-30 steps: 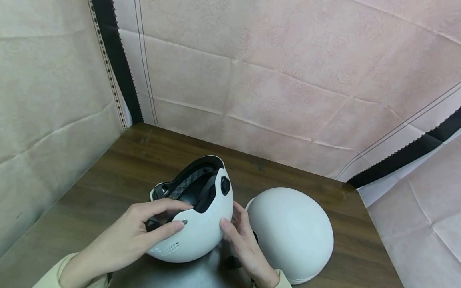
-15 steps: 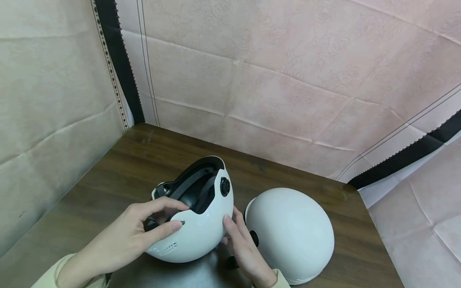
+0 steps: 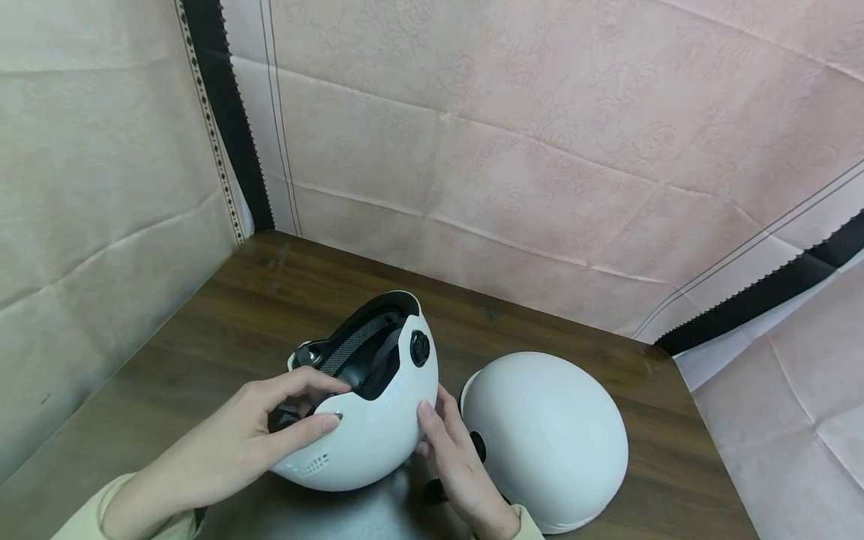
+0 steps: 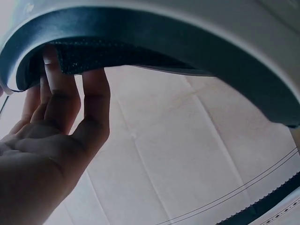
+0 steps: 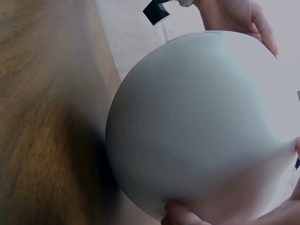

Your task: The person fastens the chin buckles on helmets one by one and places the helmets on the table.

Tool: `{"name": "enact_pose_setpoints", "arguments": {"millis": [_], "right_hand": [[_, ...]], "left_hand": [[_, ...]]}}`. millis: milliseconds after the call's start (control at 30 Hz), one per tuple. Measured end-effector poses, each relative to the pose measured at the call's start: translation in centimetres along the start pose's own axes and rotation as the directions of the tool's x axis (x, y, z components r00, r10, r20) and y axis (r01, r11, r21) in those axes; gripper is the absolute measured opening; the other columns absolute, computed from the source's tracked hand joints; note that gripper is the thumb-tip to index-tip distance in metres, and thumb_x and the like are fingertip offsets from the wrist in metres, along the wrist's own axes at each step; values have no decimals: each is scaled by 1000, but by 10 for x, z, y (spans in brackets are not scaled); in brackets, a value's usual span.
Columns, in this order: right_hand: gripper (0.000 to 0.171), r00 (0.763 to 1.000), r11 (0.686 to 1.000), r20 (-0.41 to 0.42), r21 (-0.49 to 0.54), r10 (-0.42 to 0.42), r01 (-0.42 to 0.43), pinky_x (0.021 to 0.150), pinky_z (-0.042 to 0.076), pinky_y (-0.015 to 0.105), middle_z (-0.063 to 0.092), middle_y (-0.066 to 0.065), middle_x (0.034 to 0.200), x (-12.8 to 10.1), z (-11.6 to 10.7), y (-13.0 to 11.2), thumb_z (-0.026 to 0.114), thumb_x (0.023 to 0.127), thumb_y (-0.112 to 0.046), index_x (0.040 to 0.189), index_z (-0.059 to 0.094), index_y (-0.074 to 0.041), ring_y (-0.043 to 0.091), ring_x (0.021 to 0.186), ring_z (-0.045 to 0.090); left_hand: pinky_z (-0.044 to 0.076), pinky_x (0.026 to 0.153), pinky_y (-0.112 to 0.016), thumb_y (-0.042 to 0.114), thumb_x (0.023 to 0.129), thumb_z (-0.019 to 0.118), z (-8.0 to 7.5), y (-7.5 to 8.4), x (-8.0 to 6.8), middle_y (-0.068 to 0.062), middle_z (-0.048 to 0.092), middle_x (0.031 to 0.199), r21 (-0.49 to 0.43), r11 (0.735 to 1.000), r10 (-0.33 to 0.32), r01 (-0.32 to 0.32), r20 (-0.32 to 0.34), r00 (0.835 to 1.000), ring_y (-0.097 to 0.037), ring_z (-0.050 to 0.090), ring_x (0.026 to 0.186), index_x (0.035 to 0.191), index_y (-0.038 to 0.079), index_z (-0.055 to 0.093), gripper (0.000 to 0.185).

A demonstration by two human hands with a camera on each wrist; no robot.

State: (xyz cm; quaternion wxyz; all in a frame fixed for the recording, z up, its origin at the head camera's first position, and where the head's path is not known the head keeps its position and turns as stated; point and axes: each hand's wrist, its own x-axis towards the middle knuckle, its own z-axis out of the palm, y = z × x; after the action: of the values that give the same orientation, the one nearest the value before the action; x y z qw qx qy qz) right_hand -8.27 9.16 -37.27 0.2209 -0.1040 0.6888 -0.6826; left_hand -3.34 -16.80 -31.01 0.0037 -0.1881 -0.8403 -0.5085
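Helmet [image 3: 367, 427] unmarked; left hand [image 3: 250, 439] pinches its rim; right hand [image 3: 452, 457] flat against shell.

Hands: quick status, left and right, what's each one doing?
Left hand: grips the rim of the tilted helmet, fingers curled inside on the padding.
Right hand: open, straight fingers pressed against that helmet's shell.
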Motion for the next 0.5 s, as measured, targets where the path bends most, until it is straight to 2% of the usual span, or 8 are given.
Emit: {"name": "enact_pose_setpoints", "arguments": {"millis": [167, 367, 500], "right_hand": [[63, 1000, 1000, -13, -26, -5, 4, 98, 39, 44, 22, 7, 148, -1, 0, -2, 37, 100, -46, 148, 12, -15, 25, 125, 40], [65, 999, 997, -45, -75, 17, -21, 98, 39, 47, 22, 5, 149, -2, -2, -4, 37, 98, -50, 149, 14, -18, 25, 125, 40], [64, 998, 996, -59, -86, 12, -17, 98, 39, 48, 22, 4, 150, -3, -2, -3, 37, 99, -50, 149, 15, -19, 26, 125, 39]], "left_hand": [[47, 75, -27, 35, 92, 61, -2, -2, 0, 11, 61, 105, -21, 999, -34, 34, 0, 999, -9, 58, 90, 114, 35, 59, 22], [46, 71, -26, 33, 92, 61, -2, -4, -2, 11, 62, 95, -30, 999, -22, 22, -5, 1000, -9, 58, 84, 111, 34, 59, 20], [46, 72, -26, 32, 92, 61, -2, -5, -3, 12, 63, 97, -47, 999, -24, 23, -13, 1000, -9, 59, 86, 110, 33, 59, 18]]}}
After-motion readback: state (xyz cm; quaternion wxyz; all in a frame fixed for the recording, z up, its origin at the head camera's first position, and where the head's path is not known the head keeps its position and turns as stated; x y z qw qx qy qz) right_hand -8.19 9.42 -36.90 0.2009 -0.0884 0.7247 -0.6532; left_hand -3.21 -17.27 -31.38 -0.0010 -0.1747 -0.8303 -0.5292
